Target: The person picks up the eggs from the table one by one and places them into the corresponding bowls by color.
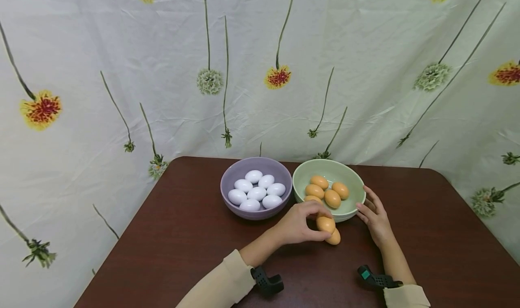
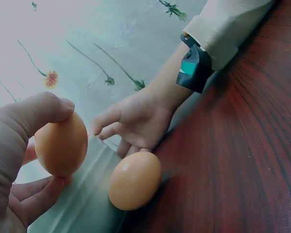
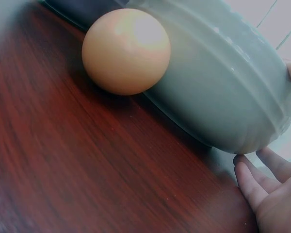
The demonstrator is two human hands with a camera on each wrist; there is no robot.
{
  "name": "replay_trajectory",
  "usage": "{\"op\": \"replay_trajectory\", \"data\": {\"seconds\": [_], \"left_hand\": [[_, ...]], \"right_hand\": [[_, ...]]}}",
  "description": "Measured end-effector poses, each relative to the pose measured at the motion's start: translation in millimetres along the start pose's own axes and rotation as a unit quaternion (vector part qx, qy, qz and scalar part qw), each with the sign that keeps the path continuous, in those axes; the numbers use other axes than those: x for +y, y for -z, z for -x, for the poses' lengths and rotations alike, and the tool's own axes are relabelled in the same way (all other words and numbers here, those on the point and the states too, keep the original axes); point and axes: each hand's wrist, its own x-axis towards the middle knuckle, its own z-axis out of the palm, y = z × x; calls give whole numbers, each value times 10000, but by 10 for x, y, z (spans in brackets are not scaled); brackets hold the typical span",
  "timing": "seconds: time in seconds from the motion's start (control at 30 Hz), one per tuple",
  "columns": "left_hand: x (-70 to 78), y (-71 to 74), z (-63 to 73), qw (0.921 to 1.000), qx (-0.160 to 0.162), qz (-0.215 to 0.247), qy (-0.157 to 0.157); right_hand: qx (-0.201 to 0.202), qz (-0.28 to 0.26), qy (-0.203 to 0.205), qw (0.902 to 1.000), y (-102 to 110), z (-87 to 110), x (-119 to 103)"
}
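Observation:
My left hand point(image 1: 298, 224) pinches a brown egg point(image 1: 326, 225) between thumb and fingers, in front of the green bowl point(image 1: 353, 181). A second brown egg point(image 1: 335, 237) lies on the table just behind and below the held one; the right wrist view shows one egg point(image 3: 126, 51) close by the bowl's outer wall. My right hand point(image 1: 378, 220) rests its fairly straight, spread fingers against the right side of the green bowl, at its rim and outer wall. Inside that bowl lie several brown eggs point(image 1: 332, 198), one partly hidden by my left hand.
Left of the green bowl stands a purple bowl point(image 1: 227, 188) with several white eggs point(image 1: 257, 193) in it. Both bowls are near the far edge of the dark red-brown table point(image 1: 174, 254). A flower-printed cloth point(image 1: 170, 50) hangs behind.

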Motion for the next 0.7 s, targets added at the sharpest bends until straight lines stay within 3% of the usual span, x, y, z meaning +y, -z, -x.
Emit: {"op": "replay_trajectory", "data": {"seconds": [0.4, 0.7], "left_hand": [[21, 2, -119, 9990, 183, 369, 156], [-30, -6, -280, 9967, 487, -82, 637]], "right_hand": [[-27, 36, 10, 10000, 4, 2, 4], [-38, -40, 9, 10000, 13, 2, 3]]}}
